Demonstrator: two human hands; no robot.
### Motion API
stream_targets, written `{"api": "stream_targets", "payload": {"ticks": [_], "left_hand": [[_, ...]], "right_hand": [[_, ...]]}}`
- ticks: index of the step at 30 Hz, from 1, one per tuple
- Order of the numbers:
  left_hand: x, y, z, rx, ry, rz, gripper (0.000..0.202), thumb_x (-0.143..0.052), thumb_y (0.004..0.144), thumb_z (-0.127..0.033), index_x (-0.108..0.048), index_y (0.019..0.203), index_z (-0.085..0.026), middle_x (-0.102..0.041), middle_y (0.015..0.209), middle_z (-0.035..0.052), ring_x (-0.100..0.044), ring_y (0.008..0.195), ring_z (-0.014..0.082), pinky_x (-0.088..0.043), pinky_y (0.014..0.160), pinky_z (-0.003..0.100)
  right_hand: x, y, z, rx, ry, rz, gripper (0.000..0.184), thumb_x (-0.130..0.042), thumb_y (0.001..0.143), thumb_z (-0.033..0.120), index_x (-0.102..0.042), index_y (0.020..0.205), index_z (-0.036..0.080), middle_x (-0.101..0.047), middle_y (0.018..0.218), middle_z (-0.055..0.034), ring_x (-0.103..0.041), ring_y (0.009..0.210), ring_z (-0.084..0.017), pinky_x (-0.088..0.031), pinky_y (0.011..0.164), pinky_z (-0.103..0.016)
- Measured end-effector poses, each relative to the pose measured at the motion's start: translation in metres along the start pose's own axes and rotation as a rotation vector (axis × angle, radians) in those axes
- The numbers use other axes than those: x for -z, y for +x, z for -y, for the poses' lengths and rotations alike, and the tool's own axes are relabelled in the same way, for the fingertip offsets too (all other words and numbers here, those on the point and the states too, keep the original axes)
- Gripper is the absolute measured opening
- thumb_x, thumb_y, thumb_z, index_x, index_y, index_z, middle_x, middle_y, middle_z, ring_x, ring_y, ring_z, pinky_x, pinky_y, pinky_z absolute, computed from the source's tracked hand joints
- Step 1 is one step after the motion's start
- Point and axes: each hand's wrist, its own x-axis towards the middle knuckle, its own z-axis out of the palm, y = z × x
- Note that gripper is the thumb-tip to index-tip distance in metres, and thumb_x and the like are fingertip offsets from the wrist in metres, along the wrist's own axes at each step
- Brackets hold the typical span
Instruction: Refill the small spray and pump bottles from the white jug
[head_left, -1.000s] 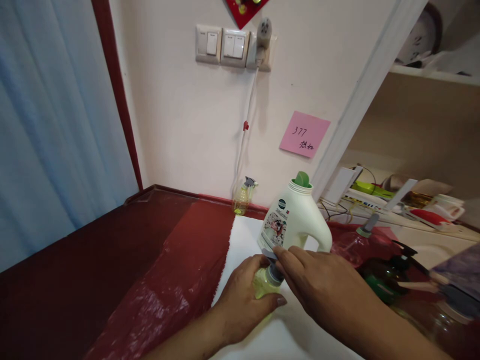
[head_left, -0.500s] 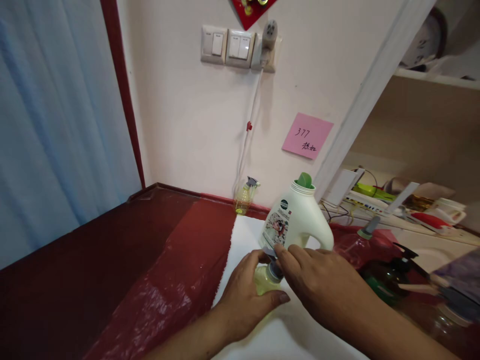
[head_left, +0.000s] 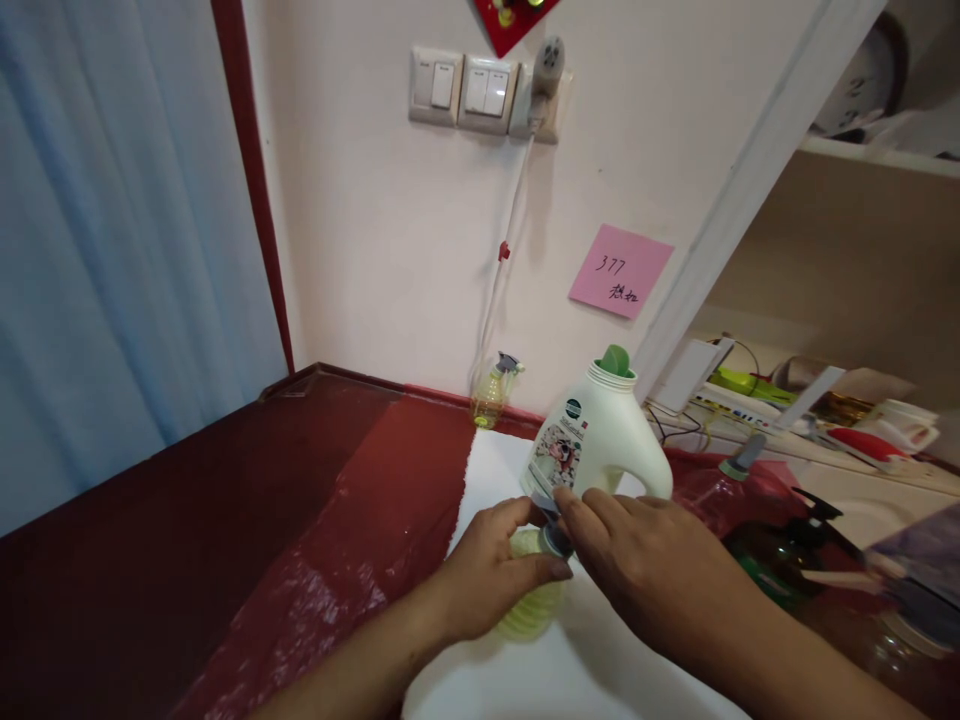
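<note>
My left hand [head_left: 491, 575] is wrapped round a small bottle of yellow-green liquid [head_left: 529, 610] that stands on a white sheet [head_left: 517, 680]. The fingers of my right hand [head_left: 645, 570] are pinched on the bottle's grey spray cap [head_left: 555, 538]. Just behind both hands stands a white detergent jug [head_left: 600, 440] with a green spout and a picture label.
A second small spray bottle [head_left: 493, 390] stands at the wall under a white cable. Red plastic film [head_left: 360, 530] covers the dark red table. To the right lie several bottles [head_left: 780, 545] and clutter on a shelf. Switches, a plug and a pink note [head_left: 619, 271] are on the wall.
The view has shifted slightly. Both hands keep their hold on the small bottle and cap; more of the bottle's lower body now shows below my left hand.
</note>
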Motion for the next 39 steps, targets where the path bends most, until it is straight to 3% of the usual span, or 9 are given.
{"api": "stream_targets", "payload": {"ticks": [2, 4, 8, 13, 21, 25, 31, 35, 39], "left_hand": [[0.006, 0.001, -0.003, 0.014, -0.048, 0.098, 0.025, -0.073, 0.079, -0.025, -0.071, 0.103, -0.017, -0.072, 0.105, 0.0048, -0.062, 0.104, 0.0255, -0.046, 0.095, 0.037], [0.008, 0.001, -0.005, 0.016, 0.015, 0.092, 0.029, -0.075, 0.078, -0.027, -0.071, 0.104, -0.017, -0.071, 0.107, 0.0056, -0.061, 0.105, 0.0266, -0.044, 0.096, 0.038], [-0.004, 0.000, -0.009, 0.026, 0.118, -0.075, 0.044, -0.087, 0.066, -0.028, -0.065, 0.103, -0.018, -0.070, 0.104, 0.0036, -0.062, 0.099, 0.0252, -0.046, 0.087, 0.035], [-0.015, 0.001, -0.011, 0.022, 0.154, -0.225, 0.031, -0.086, 0.065, -0.022, -0.064, 0.086, -0.019, -0.070, 0.090, -0.0004, -0.061, 0.086, 0.0202, -0.045, 0.077, 0.029], [0.007, 0.004, -0.005, 0.022, 0.039, 0.001, 0.024, -0.077, 0.074, -0.025, -0.072, 0.096, -0.017, -0.069, 0.099, 0.0036, -0.061, 0.098, 0.0238, -0.046, 0.086, 0.033], [0.013, 0.003, -0.011, 0.002, 0.121, 0.068, 0.022, -0.072, 0.080, -0.029, -0.073, 0.099, -0.018, -0.067, 0.101, 0.0046, -0.059, 0.102, 0.0252, -0.043, 0.094, 0.037], [-0.003, 0.001, -0.016, 0.035, 0.233, -0.073, 0.046, -0.087, 0.065, -0.031, -0.064, 0.103, -0.019, -0.070, 0.107, 0.0038, -0.060, 0.098, 0.0248, -0.044, 0.084, 0.033], [-0.010, 0.002, -0.011, 0.036, 0.243, -0.180, 0.035, -0.086, 0.067, -0.031, -0.065, 0.091, -0.019, -0.071, 0.097, 0.0012, -0.061, 0.090, 0.0217, -0.044, 0.078, 0.030], [-0.004, 0.002, -0.007, 0.007, 0.221, -0.148, 0.026, -0.082, 0.072, -0.031, -0.068, 0.091, -0.019, -0.072, 0.100, 0.0022, -0.062, 0.094, 0.0226, -0.044, 0.083, 0.031]], "right_hand": [[0.001, 0.000, 0.000, -0.002, -0.003, 0.010, 0.039, -0.052, 0.077, 0.006, -0.049, 0.116, 0.009, -0.062, 0.073, -0.0015, -0.062, 0.052, -0.022, -0.034, 0.046, -0.033], [0.002, 0.001, 0.001, -0.006, -0.004, 0.019, 0.039, -0.052, 0.077, 0.006, -0.049, 0.117, 0.009, -0.062, 0.072, -0.0013, -0.062, 0.052, -0.022, -0.034, 0.046, -0.033], [0.001, 0.000, 0.001, -0.018, 0.006, 0.009, 0.040, -0.056, 0.075, 0.007, -0.049, 0.115, 0.009, -0.063, 0.073, -0.0016, -0.063, 0.052, -0.022, -0.034, 0.046, -0.033], [-0.001, 0.000, 0.002, -0.022, 0.008, -0.020, 0.039, -0.059, 0.076, 0.009, -0.050, 0.114, 0.010, -0.062, 0.071, -0.0006, -0.062, 0.051, -0.022, -0.033, 0.045, -0.033], [-0.001, 0.000, 0.002, -0.033, 0.022, 0.012, 0.036, -0.060, 0.078, 0.009, -0.051, 0.113, 0.011, -0.061, 0.072, -0.0003, -0.062, 0.051, -0.022, -0.031, 0.045, -0.033], [-0.002, 0.000, 0.002, -0.028, 0.030, -0.014, 0.035, -0.059, 0.077, 0.009, -0.052, 0.111, 0.011, -0.062, 0.071, -0.0002, -0.062, 0.050, -0.021, -0.031, 0.045, -0.032], [-0.003, -0.001, 0.002, -0.039, 0.019, -0.015, 0.039, -0.058, 0.075, 0.008, -0.051, 0.113, 0.010, -0.063, 0.073, -0.0013, -0.063, 0.051, -0.022, -0.033, 0.045, -0.032], [-0.001, 0.001, 0.003, -0.041, 0.022, 0.000, 0.037, -0.059, 0.076, 0.008, -0.052, 0.112, 0.010, -0.063, 0.072, -0.0006, -0.063, 0.052, -0.022, -0.034, 0.045, -0.033], [0.000, 0.002, 0.002, -0.039, 0.022, 0.026, 0.035, -0.061, 0.077, 0.009, -0.053, 0.110, 0.011, -0.062, 0.072, -0.0007, -0.063, 0.052, -0.022, -0.034, 0.044, -0.033]]}}
